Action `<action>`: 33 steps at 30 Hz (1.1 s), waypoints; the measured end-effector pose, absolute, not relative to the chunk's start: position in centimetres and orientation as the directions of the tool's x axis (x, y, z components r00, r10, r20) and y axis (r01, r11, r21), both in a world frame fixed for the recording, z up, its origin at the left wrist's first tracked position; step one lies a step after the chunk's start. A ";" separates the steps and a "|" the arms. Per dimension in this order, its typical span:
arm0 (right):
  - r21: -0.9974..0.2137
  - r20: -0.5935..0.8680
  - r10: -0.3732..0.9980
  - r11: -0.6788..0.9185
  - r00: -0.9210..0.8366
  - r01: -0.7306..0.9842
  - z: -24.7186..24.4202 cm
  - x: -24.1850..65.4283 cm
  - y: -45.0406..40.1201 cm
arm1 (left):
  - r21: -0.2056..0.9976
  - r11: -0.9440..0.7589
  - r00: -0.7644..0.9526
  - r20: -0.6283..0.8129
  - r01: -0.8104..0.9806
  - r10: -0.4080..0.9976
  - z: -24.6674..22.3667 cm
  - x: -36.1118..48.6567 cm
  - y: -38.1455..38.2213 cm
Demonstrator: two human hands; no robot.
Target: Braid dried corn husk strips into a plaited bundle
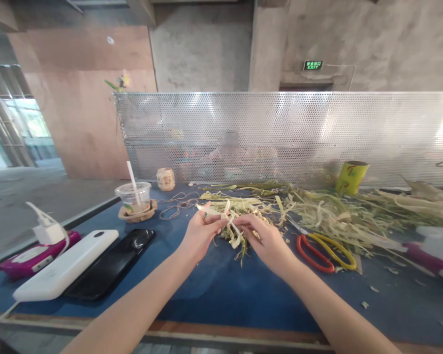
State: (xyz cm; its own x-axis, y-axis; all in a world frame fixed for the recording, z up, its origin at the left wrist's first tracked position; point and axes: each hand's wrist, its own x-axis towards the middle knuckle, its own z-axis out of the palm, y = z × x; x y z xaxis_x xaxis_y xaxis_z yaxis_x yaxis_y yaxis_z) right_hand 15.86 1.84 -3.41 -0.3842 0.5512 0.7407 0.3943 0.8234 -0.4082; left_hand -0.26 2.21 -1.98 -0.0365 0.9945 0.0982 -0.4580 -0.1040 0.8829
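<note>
Near the middle of the blue table, my left hand (203, 230) pinches a pale strip of dried husk (228, 209) between thumb and fingers. My right hand (261, 233) comes in from the other side, its fingertips closed on the same pale husk strips. Under and behind both hands lies a heap of dried plant stalks (258, 206), greenish and straw-coloured. Red-and-yellow-handled scissors (327, 250) rest to the right of my right hand, blades towards the heap. The fingertips partly cover the spot where the strips meet.
At left lie a black phone (112, 265), a white power bank (68, 263) and a magenta power strip (37, 253). Behind them stand a plastic cup with straw (135, 196) and a small jar (166, 179). A yellow-green can (350, 178) and loose husks (328, 216) are at right, before a perforated metal panel (243, 118).
</note>
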 end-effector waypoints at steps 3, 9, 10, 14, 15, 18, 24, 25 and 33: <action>-0.015 0.782 0.297 0.888 -0.548 0.460 -2.9 16.4 1.8 | 0.882 -0.073 -0.016 0.074 -0.465 0.997 -2.3 -0.3 2.3; 0.534 0.681 -0.042 0.711 -0.731 0.458 -2.4 16.3 1.4 | 0.896 -0.048 -0.012 0.048 -0.442 0.999 -2.6 0.4 2.0; 0.568 0.669 -0.068 0.689 -0.740 0.450 -2.3 16.2 1.4 | 0.898 -0.048 -0.015 0.047 -0.437 0.999 -2.6 0.5 1.9; 0.527 0.674 -0.009 0.706 -0.739 0.472 -2.3 15.9 1.3 | 0.899 -0.039 -0.023 0.032 -0.436 0.999 -2.6 0.7 1.7; 0.479 0.689 0.037 0.727 -0.723 0.493 -2.3 15.9 1.3 | 0.898 -0.034 -0.018 0.029 -0.439 0.999 -2.6 0.7 1.7; 0.201 0.758 0.261 0.778 -0.597 0.595 -2.6 15.9 1.0 | 0.892 -0.020 0.010 0.028 -0.451 1.000 -2.3 0.6 1.6; -0.169 0.791 0.412 0.857 -0.452 0.486 -3.4 16.3 1.7 | 0.909 -0.059 0.087 0.104 -0.412 0.991 -2.2 0.6 1.5; -0.263 0.794 0.467 0.841 -0.389 0.472 -3.6 16.3 2.0 | 0.916 -0.077 0.104 0.128 -0.393 0.986 -2.3 0.7 1.5; -0.788 0.573 0.818 0.568 -0.058 0.237 -3.9 15.3 2.6 | 0.941 -0.294 0.173 0.321 -0.167 0.931 -3.0 1.0 1.2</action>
